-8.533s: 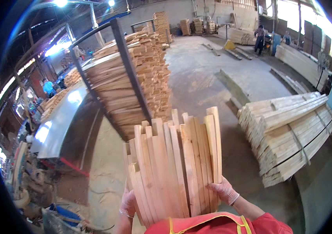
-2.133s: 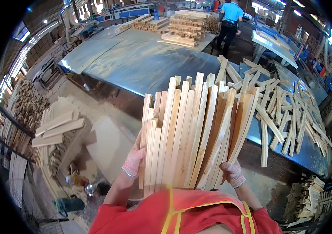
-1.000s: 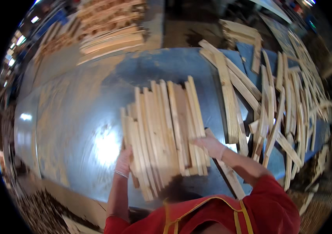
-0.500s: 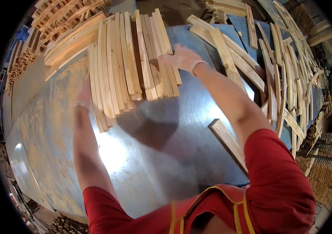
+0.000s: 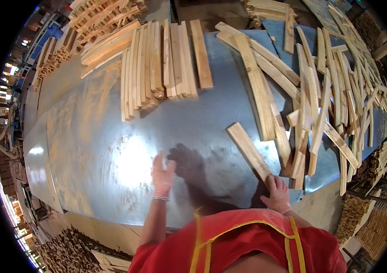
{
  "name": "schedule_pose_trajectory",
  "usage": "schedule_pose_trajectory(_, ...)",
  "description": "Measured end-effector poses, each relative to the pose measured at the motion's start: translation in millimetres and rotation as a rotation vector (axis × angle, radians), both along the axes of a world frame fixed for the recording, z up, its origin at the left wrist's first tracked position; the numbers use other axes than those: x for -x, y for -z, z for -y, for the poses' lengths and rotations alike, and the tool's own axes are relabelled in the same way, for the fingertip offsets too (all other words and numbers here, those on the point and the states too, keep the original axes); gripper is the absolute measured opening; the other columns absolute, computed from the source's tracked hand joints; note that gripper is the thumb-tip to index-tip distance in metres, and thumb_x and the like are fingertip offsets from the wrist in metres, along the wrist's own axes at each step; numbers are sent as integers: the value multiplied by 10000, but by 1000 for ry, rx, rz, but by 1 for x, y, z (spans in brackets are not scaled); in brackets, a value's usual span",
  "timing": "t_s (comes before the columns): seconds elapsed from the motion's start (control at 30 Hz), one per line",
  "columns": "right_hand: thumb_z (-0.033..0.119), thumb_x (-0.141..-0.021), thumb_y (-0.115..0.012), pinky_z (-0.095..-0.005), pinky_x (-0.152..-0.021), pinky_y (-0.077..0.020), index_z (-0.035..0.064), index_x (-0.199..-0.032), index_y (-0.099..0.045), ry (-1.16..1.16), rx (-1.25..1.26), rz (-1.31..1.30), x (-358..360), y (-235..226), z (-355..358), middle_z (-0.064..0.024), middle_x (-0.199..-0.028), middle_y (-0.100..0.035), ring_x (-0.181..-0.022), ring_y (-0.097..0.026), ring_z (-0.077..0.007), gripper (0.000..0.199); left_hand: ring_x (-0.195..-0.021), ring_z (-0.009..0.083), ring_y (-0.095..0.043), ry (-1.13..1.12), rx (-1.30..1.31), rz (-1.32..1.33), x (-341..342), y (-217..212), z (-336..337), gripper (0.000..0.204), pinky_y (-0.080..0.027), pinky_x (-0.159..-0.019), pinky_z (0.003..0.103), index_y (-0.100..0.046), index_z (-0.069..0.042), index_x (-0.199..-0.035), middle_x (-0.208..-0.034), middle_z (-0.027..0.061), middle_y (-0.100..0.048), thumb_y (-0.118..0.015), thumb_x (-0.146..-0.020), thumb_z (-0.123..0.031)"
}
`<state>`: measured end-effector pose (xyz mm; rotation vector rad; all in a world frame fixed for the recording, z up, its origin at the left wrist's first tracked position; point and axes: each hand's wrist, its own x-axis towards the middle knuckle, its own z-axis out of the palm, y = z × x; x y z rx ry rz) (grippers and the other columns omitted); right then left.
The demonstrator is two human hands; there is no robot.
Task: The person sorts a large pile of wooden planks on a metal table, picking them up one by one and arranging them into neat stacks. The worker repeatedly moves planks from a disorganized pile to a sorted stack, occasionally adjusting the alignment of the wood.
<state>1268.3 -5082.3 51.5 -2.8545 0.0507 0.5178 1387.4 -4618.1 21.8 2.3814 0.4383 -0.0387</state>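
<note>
My left hand [image 5: 162,178], in a pale glove, hovers over the shiny metal tabletop [image 5: 98,182] with its fingers apart and nothing in them. Down at the right, my right hand [image 5: 277,194], gloved too, has its fingers curled over the near end of a single wooden slat [image 5: 249,151]. That slat lies at a slant on the metal. Beyond my hands, a row of slats [image 5: 145,68] stands side by side, their near ends uneven. One slat [image 5: 201,54] lies slightly apart at the row's right side.
A loose, crisscrossed heap of slats [image 5: 339,100] covers the table's right side, with several longer boards [image 5: 253,86] slanting at its left. Larger stacked lumber [image 5: 102,16] stands at the far left. Sawdust [image 5: 82,107] coats the table's left part. Wood piles [image 5: 70,250] sit on the floor below.
Both hands have left the row of slats and come back toward me; the right now grips the single slat's near end. The row's rightmost slat now stands apart from the others.
</note>
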Motion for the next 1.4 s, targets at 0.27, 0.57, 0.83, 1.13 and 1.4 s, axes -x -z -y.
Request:
schedule_pose_trajectory(0.27, 311, -888, -730, -447, -1032, -510, 38, -1500, -531, 168, -1093, -295, -108, -41, 1, -231, -1266, -665, -1179, -656, -362, 698, -1333, 266, -585, 21, 1127, -407, 48, -43, 232, 763, -472, -1127, 402, -379, -41, -1636, -1513, 159, -570, -699, -1004, -324)
schedule_pose_trajectory(0.57, 242, -829, -722, -516, -1007, -502, 31, -1319, -583, -48, -45, 445, -221, 13, 8, -231, -1270, -620, -1166, -612, -455, 551, -827, 266, -711, -201, 1325, -392, 18, 1, 271, 361, -613, -724, 415, -613, -91, -1257, -1019, 94, -712, -749, -932, -169)
schedule_pose_trajectory(0.83, 324, -823, -692, -514, -964, -524, 40, -1179, -650, -259, -802, -186, -75, -68, 1, -216, -1226, -677, -1079, -667, -436, 458, -1002, 284, -693, -228, 1449, -340, 43, -10, 265, 438, -626, -873, 466, -543, -108, -1342, -1187, 123, -649, -711, -937, -104)
schedule_pose_trajectory(1.13, 311, -733, -834, -492, -1109, -474, 29, -1596, -351, 725, -450, 116, -136, -42, 176, -317, -1509, -550, -1385, -557, -442, 1028, -867, 253, -666, -91, 1012, -365, 72, -30, 259, 458, -581, -776, 401, -582, -32, -1268, -1040, 100, -650, -735, -836, -13)
schedule_pose_trajectory(1.4, 411, -750, -841, -464, -1094, -504, 10, -1657, -255, 543, -881, 116, 8, -13, -13, -353, -1347, -644, -1243, -656, -463, 1152, -1069, 218, -654, 9, 854, -195, 84, -23, 246, 545, -548, -905, 368, -555, -25, -1431, -1193, 107, -669, -737, -924, -108)
